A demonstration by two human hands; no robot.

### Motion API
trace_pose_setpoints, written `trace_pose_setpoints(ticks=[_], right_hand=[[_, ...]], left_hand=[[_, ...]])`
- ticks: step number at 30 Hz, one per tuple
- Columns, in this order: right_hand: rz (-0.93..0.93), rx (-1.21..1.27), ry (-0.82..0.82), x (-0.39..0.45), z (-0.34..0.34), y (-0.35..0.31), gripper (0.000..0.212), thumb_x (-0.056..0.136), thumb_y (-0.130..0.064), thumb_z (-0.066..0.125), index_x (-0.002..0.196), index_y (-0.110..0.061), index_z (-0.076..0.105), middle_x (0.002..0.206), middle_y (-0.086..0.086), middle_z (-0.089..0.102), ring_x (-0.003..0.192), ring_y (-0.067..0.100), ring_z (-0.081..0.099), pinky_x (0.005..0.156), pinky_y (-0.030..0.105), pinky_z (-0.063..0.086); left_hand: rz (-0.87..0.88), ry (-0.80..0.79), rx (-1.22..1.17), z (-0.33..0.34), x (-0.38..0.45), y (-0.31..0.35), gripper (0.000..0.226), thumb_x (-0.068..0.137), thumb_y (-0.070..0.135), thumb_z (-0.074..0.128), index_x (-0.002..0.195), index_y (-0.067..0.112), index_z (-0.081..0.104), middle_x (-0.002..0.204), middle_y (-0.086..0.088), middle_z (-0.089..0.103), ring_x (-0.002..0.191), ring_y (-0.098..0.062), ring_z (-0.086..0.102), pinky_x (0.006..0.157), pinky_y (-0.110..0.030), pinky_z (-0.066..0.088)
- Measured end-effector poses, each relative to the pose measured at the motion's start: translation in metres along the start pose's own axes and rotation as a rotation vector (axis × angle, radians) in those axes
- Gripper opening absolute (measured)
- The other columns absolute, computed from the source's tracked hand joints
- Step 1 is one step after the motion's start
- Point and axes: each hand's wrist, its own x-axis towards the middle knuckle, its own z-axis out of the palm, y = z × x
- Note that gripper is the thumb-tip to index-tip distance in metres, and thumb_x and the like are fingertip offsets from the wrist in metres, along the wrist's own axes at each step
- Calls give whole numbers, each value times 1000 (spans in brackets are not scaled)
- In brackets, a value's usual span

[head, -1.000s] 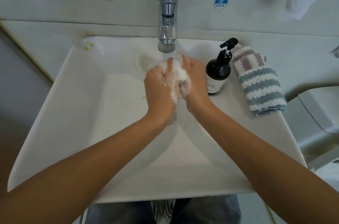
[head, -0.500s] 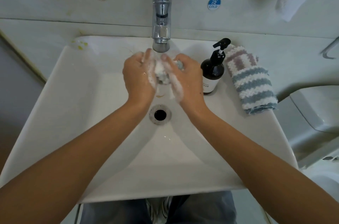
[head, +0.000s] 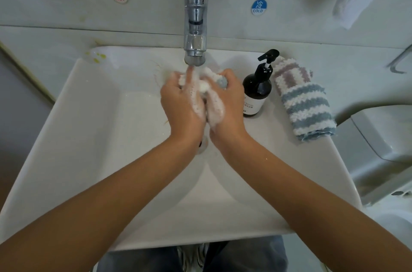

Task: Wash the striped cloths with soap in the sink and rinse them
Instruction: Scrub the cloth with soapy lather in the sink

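Over the white sink (head: 93,129), just below the chrome tap (head: 194,26), the left hand (head: 181,102) and right hand (head: 227,102) curl round a soapy bunched striped cloth (head: 208,84), squeezed between them with foam along the inner edges. A second striped cloth (head: 303,102) lies rolled on the sink's right rim, just right of the dark soap pump bottle (head: 256,93)
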Motion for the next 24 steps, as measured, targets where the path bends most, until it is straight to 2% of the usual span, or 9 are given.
trace_pose_setpoints(ticks=[4,8,10,13,14,17,20,22,24], right_hand=[[80,22,-15,-15,12,3,31,84,1,62,75,-20,40,74,4,47,69,19,46,61,34,41],[139,84,-36,-15,13,3,30,88,3,58,92,-26,53,97,12,65,83,23,65,74,36,55],[79,38,-35,-9,10,4,30,90,3,57,89,-27,58,96,9,68,89,25,68,81,39,57],[-25,-38,-13,3,1,2,22,86,6,61,89,-16,63,88,6,67,84,24,66,79,34,56],[-24,-33,3,6,-2,0,21,83,7,63,91,-12,64,85,7,67,80,22,65,75,30,55],[-18,-11,33,12,-6,-4,23,83,9,62,92,-11,66,83,8,68,77,22,67,69,26,57],[-44,-46,65,15,-6,-3,24,83,8,63,88,-15,66,86,9,70,85,30,70,77,37,60],[-68,-68,76,15,-5,-2,25,83,7,64,86,-19,65,88,11,71,87,33,70,81,44,59],[-100,-104,64,14,-5,0,25,85,4,64,86,-21,65,87,8,71,86,28,70,82,42,59]], left_hand=[[-144,61,-70,-9,20,0,38,91,18,61,61,17,38,50,9,41,50,-13,43,56,-33,40],[-189,22,-135,-8,19,0,35,90,15,64,65,19,39,54,8,45,51,-13,48,57,-31,43],[-132,-5,-142,-4,8,3,23,94,14,61,78,19,45,70,3,54,64,-12,59,67,-29,50],[-89,-76,-115,4,-13,6,10,98,8,51,101,17,47,81,7,54,68,6,60,67,-11,48],[-92,-111,-117,6,-17,6,14,99,7,48,110,14,48,86,8,55,74,5,60,69,-10,47],[-99,-167,-98,7,-19,9,36,98,6,49,133,9,47,108,3,57,105,-16,61,88,-19,47],[-79,-137,-128,6,-27,14,44,95,4,55,137,10,46,110,4,60,102,-7,63,95,-29,52],[7,-94,-96,5,-32,15,43,93,2,59,134,8,49,106,6,61,94,0,64,88,-20,52],[48,-56,-76,5,-29,13,40,92,1,60,131,7,52,105,6,61,92,2,64,84,-14,51]])
